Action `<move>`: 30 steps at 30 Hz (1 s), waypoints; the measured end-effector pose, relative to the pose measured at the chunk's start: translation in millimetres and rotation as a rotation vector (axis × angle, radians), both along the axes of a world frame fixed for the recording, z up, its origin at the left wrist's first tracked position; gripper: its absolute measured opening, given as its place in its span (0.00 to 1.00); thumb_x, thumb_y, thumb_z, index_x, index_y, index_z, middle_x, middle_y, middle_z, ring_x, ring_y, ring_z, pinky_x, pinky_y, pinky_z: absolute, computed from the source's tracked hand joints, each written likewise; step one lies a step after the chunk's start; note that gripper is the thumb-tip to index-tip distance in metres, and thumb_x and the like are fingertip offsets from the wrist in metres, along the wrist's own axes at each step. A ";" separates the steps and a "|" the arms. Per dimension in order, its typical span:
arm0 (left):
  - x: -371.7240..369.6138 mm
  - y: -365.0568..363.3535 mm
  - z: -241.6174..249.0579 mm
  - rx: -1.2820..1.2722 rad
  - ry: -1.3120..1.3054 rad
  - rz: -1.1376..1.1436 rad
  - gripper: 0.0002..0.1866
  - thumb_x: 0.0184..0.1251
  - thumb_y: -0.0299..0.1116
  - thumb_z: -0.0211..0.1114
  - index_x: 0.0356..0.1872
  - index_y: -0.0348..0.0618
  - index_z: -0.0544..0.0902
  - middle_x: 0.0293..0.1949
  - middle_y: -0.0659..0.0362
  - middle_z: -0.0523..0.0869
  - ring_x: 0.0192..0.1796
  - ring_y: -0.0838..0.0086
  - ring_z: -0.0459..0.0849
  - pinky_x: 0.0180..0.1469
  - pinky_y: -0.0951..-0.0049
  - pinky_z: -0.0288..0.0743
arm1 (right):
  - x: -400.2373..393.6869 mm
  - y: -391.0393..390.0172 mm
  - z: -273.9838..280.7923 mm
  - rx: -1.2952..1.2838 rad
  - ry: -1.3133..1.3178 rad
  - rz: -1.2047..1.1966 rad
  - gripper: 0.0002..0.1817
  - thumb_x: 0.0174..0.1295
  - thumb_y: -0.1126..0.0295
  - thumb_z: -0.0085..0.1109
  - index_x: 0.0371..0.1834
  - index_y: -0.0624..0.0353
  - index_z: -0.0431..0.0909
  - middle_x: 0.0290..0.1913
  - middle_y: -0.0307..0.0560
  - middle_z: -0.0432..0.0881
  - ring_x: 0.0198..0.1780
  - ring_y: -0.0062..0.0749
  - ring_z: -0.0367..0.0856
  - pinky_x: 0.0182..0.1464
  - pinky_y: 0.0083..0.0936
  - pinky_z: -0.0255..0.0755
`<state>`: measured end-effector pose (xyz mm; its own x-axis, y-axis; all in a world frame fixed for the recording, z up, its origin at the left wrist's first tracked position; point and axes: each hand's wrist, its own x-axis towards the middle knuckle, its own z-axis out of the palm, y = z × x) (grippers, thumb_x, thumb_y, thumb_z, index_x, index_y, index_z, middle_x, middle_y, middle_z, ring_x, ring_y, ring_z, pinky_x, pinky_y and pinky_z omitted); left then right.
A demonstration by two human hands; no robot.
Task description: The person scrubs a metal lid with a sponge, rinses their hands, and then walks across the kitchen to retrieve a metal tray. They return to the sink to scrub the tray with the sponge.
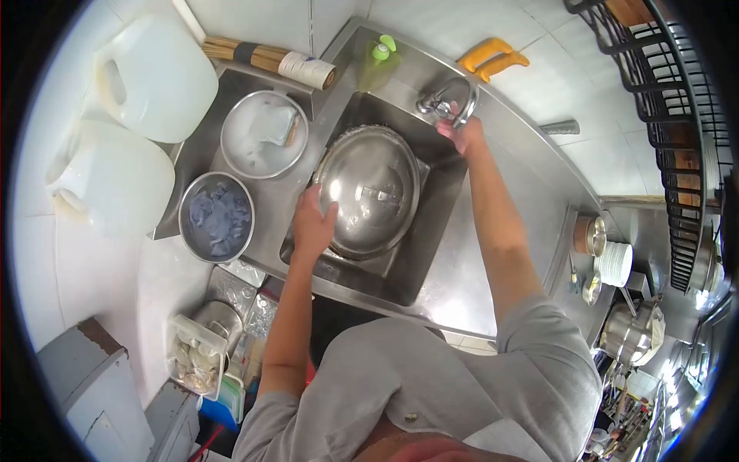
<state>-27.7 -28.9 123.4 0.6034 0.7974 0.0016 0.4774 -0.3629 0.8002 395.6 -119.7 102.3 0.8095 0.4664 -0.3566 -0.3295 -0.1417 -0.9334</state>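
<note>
A large round metal lid (366, 165), with what looks like a handle at its middle, lies in the steel sink (404, 277). My left hand (313, 223) grips its left edge, thumb over the shiny top and fingers along the rim. At the back of the sink my right hand (465, 137) is at the faucet (464, 96), its fingers closed near the base and partly hidden by the spout. Left of the sink stand a bowl of sudsy water (246, 150) with a sponge in it and a metal bowl with a grey-blue cloth (221, 219).
A green-topped spray bottle (379, 65) and a bamboo brush (269, 63) are behind the sink. Two white jugs (158, 81) stand at the left. A yellow handle (493, 59) leans by the wall, and a black wire rack (670, 138) hangs at the upper right.
</note>
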 end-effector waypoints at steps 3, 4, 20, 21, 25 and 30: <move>44.4 1.3 -32.1 -0.304 -0.224 -0.083 0.22 0.67 0.39 0.66 0.54 0.32 0.78 0.47 0.47 0.85 0.49 0.59 0.84 0.53 0.64 0.77 | 21.0 14.4 -3.7 0.260 0.317 0.079 0.16 0.61 0.75 0.68 0.48 0.71 0.77 0.45 0.57 0.83 0.45 0.48 0.85 0.47 0.43 0.85; 59.5 0.1 -38.6 -0.424 -0.297 -0.115 0.21 0.67 0.40 0.66 0.52 0.32 0.79 0.45 0.49 0.86 0.46 0.61 0.86 0.50 0.66 0.79 | 22.7 13.1 -2.6 0.255 0.273 0.116 0.17 0.61 0.75 0.68 0.50 0.72 0.77 0.45 0.56 0.84 0.45 0.48 0.85 0.47 0.42 0.85; 184.5 -26.6 -59.6 -1.423 -0.378 -0.145 0.24 0.76 0.48 0.57 0.57 0.35 0.76 0.52 0.44 0.84 0.53 0.58 0.84 0.55 0.59 0.80 | 28.4 3.4 0.2 0.221 0.297 0.333 0.20 0.67 0.74 0.61 0.57 0.77 0.72 0.47 0.58 0.83 0.46 0.45 0.86 0.51 0.35 0.85; 188.0 -28.7 -59.7 -1.422 -0.383 -0.146 0.24 0.76 0.48 0.56 0.57 0.35 0.76 0.52 0.44 0.84 0.53 0.58 0.84 0.55 0.59 0.80 | 24.5 3.7 2.9 0.196 0.175 0.338 0.20 0.66 0.74 0.61 0.57 0.75 0.73 0.46 0.57 0.83 0.44 0.45 0.86 0.50 0.34 0.85; 202.3 -34.2 -60.8 -1.427 -0.395 -0.152 0.26 0.76 0.50 0.55 0.57 0.34 0.76 0.51 0.44 0.84 0.53 0.57 0.84 0.56 0.58 0.80 | 0.6 2.5 15.2 -0.122 -0.769 0.429 0.20 0.62 0.73 0.62 0.58 0.65 0.77 0.41 0.54 0.86 0.39 0.42 0.86 0.46 0.35 0.82; 212.5 -39.8 -63.3 -1.509 -0.410 -0.093 0.26 0.78 0.51 0.52 0.55 0.34 0.77 0.50 0.42 0.84 0.53 0.54 0.84 0.56 0.57 0.80 | -71.1 -14.0 20.9 -0.364 -1.165 0.136 0.17 0.57 0.75 0.64 0.51 0.59 0.83 0.31 0.55 0.85 0.33 0.45 0.85 0.44 0.30 0.79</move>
<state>184.9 -68.7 60.1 0.8076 0.1748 -0.5632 0.1668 0.8484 0.5024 324.5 -133.7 123.2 0.6846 0.5959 0.4199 0.7122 -0.4242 -0.5593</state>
